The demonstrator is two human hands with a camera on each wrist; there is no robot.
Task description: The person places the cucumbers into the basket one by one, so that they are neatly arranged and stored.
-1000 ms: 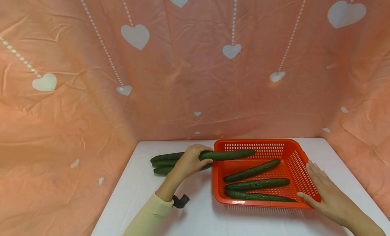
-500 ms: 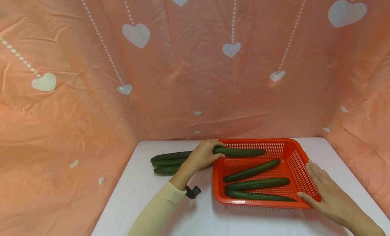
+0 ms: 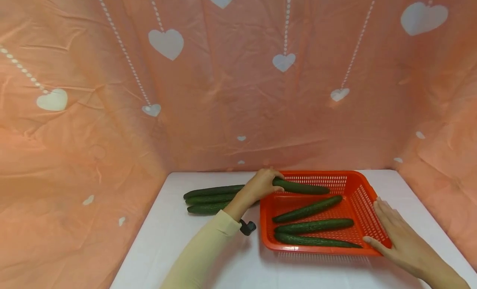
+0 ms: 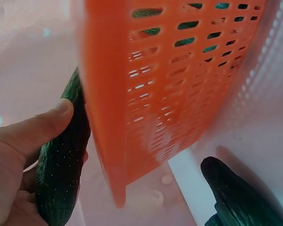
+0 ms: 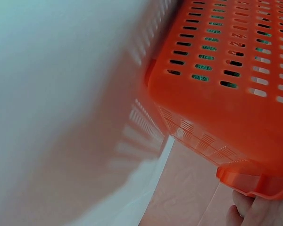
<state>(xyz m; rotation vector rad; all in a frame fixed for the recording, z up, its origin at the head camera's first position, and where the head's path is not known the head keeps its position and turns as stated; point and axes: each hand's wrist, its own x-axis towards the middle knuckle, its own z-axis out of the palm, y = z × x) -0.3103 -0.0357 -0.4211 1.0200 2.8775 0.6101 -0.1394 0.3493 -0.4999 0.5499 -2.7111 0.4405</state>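
Observation:
My left hand point(image 3: 259, 185) grips one end of a dark green cucumber point(image 3: 303, 188), its far end angled down into the red basket point(image 3: 324, 250) near the back wall. In the left wrist view, the thumb lies along the cucumber point(image 4: 61, 174) beside the basket rim point(image 4: 104, 103). Three cucumbers lie inside the basket: a slanted one point(image 3: 307, 209), a middle one point(image 3: 314, 225) and a front one point(image 3: 316, 240). My right hand point(image 3: 404, 243) rests with straight fingers against the basket's right side, thumb at the front corner; in the right wrist view only some fingers point(image 5: 247, 209) show at the rim.
Left of the basket, several more cucumbers point(image 3: 210, 199) lie side by side on the white table point(image 3: 156, 239), partly covered by the left forearm. A peach cloth point(image 3: 223, 94) with white hearts hangs behind and at both sides.
My left hand has moved right with its cucumber, from above the pile to over the basket's back-left rim, and the cucumber's far end has dipped. The right hand stays put.

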